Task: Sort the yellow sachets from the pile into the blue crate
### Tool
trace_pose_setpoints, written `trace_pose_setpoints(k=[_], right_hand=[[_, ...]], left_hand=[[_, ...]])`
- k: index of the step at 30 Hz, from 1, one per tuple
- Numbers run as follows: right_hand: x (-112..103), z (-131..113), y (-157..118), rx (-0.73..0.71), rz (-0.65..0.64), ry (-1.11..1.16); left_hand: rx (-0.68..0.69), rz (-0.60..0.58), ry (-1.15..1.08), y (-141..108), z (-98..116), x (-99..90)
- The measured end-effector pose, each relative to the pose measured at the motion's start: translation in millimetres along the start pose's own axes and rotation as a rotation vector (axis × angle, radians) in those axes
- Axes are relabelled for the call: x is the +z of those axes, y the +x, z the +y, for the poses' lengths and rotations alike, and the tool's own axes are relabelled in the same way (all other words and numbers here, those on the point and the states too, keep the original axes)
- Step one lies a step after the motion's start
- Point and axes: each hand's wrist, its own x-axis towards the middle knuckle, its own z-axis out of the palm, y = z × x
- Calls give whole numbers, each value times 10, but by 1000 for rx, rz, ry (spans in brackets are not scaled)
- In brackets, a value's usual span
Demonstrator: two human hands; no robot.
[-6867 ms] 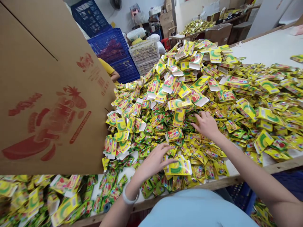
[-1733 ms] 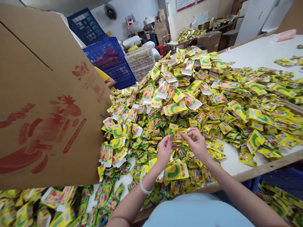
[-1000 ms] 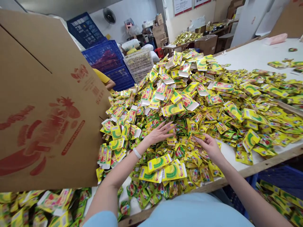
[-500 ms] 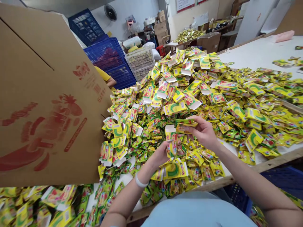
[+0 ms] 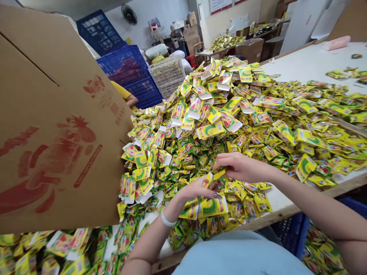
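My left hand (image 5: 196, 189) is closed around a small yellow-green carton (image 5: 207, 180), tilted, with its top facing my other hand. Close against it, my right hand (image 5: 236, 166) pinches yellow-green candy sachets (image 5: 219, 175) at the carton's open end. Fingers partly cover the sachets, and I cannot tell how far inside they are. Below both hands lie more yellow cartons (image 5: 212, 205). Loose green and yellow sachets (image 5: 186, 231) surround them on the white table.
A large printed cardboard box (image 5: 65, 152) stands at the left. A high heap of cartons (image 5: 210, 130) rises ahead. Blue crates (image 5: 129, 72) and a white crate (image 5: 168, 74) are stacked behind, near a person's yellow sleeve (image 5: 120, 89). A wooden edge (image 5: 269, 218) borders the table.
My right hand has brought the sachets down and left to the carton. My left hand has turned the carton from nearly upright to tilted. The view has shifted slightly.
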Motion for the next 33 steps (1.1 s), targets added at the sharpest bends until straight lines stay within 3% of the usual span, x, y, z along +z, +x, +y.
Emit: trace_pose_setpoints(k=[7,10,13,17,21,23,26,28,30,33], right_hand=[[129,-135,-41,169,-6,-170],[32,-154,-75,149,-49,-60],[-32,-113,-54,119,6,60],[50,-121,76,-34,-21,27],[53,-78,56,-34,-186,179],[61,85,-79,68,-107,206],[250,463,-346,283,30,-147],[480,692,-492,382,-38,-450],[693,833,-584,438,-114,-623],[804,893,-660,458,-72,-638]], left_hand=[[55,-72,169,19,-39,-44],[6,-166,92,-9,-51,-60],[-18,-193,14,-24,-12,-74],[-28,-177,134,-29,92,-113],[6,1,344,-194,206,-206],[-13,160,588,-351,234,-284],[-156,374,1005,-548,176,-409],[-217,434,1184,-566,73,-453],[-145,458,1265,-461,-54,-436],[95,495,1331,-129,-245,-323]])
